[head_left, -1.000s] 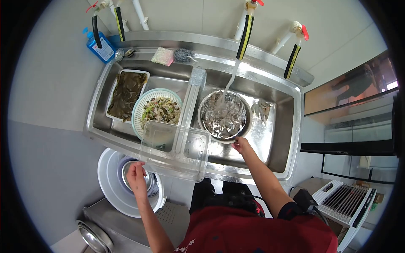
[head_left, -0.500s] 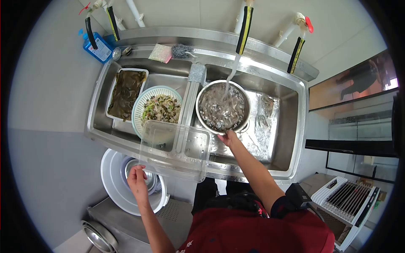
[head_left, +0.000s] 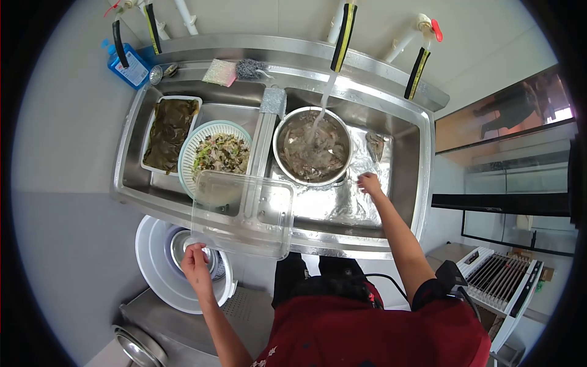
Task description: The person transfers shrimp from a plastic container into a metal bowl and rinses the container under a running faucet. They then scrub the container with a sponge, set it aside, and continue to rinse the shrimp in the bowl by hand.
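Note:
My left hand (head_left: 195,264) is closed at the near left corner of a clear plastic container (head_left: 243,235), which lies across the sink's front edge. My right hand (head_left: 369,183) is over the right basin, off the near right side of a round metal bowl (head_left: 347,164), its fingers loosely bent with nothing visible in them. Water from a black hose (head_left: 344,38) pours into the bowl over greyish-brown pieces. In the left basin, a pale green colander (head_left: 191,144) holds chopped green and brown food. Beside it stands a white tray (head_left: 145,160) with dark brown, leaf-like sheets.
Sponges (head_left: 220,73) and a scouring pad (head_left: 251,68) lie on the sink's back ledge. A blue soap bottle (head_left: 133,72) stands at the left corner. Below the front edge is a white bucket (head_left: 153,269) with bowls inside. A small brownish piece (head_left: 375,147) lies in the right basin.
My right hand has let go of the metal bowl's near rim and moved right. The bowl's water looks calmer and cloudier. My left hand stays at the container's corner; the whole view has shifted slightly.

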`<state>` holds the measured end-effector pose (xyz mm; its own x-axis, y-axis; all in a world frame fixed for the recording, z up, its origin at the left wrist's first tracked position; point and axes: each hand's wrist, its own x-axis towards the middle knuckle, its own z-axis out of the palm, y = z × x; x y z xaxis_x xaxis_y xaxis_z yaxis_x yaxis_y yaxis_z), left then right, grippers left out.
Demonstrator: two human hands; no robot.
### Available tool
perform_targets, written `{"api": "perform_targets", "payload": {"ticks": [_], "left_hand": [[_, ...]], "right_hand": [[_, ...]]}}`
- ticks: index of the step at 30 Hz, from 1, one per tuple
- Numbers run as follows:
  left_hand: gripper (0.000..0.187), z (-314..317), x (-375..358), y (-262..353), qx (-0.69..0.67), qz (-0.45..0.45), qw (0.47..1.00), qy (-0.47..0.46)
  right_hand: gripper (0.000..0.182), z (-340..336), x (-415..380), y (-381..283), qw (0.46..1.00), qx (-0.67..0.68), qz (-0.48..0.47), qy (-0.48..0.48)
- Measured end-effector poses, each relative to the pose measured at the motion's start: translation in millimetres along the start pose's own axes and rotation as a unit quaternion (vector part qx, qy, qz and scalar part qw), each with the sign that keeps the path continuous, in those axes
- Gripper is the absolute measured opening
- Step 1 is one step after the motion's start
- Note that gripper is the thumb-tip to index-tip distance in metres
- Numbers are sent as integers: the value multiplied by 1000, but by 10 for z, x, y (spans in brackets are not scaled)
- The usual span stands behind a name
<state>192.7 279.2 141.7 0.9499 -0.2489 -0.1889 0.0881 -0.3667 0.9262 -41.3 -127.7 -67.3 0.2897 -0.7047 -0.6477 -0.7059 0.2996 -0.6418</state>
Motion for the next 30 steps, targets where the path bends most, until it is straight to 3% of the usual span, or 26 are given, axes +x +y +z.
{"api": "perform_targets", "payload": {"ticks": [2, 4, 6, 9, 10, 11, 12, 14, 16, 18, 20, 22, 26, 28, 29, 30], "left_hand": [[21, 21, -40, 44, 14, 4, 1000, -7], [21, 104, -48, 179, 28, 12, 1000, -9], [19, 286, -121, 372, 34, 0, 999, -31], [19, 568, -161, 450, 29, 21, 999, -41], [19, 637, -170, 434, 36, 20, 998, -36], [19, 686, -192, 408, 46, 10, 998, -47], [18, 731, -212, 380, 55, 0, 997, -59], [18, 812, -278, 377, 67, -6, 996, -55], [18, 901, -346, 365, 59, 10, 997, -42], [17, 992, -422, 368, 41, 9, 998, -36], [17, 1029, -496, 291, 58, 3, 997, -47], [20, 996, -581, 278, 102, -25, 993, -61], [23, 915, -682, 151, 181, -50, 980, -69], [22, 877, -675, 170, 174, -60, 981, -66], [22, 872, -666, 177, 168, -65, 982, -64], [22, 878, -651, 179, 163, -67, 982, -62]], "right_hand": [[26, -271, 96, 445, 953, -264, -99, 115], [29, -387, 273, 962, 967, -238, 55, 77], [25, -322, 187, 1034, 975, -106, 171, 98], [11, -224, 368, 1038, 967, 185, 171, -28], [17, -215, 563, 1150, 980, 145, 132, -23], [19, -123, 749, 1262, 995, 42, 34, 88], [21, -67, 904, 1296, 976, -63, -67, 198], [23, -54, 360, 165, 934, -199, -140, 263], [20, 165, 327, -460, 942, -76, -257, 199], [23, 487, 413, -998, 901, -77, -416, 95], [30, 880, 752, -1283, 874, -164, -452, 79], [34, 1339, 1183, -1321, 870, -211, -402, 192], [31, 1503, 1299, -1390, 892, -239, -377, 79], [26, 1469, 1162, -1356, 765, -308, -564, 41], [26, 1416, 1048, -1339, 730, -399, -555, -13], [26, 1388, 980, -1255, 726, -404, -556, -14]]}}
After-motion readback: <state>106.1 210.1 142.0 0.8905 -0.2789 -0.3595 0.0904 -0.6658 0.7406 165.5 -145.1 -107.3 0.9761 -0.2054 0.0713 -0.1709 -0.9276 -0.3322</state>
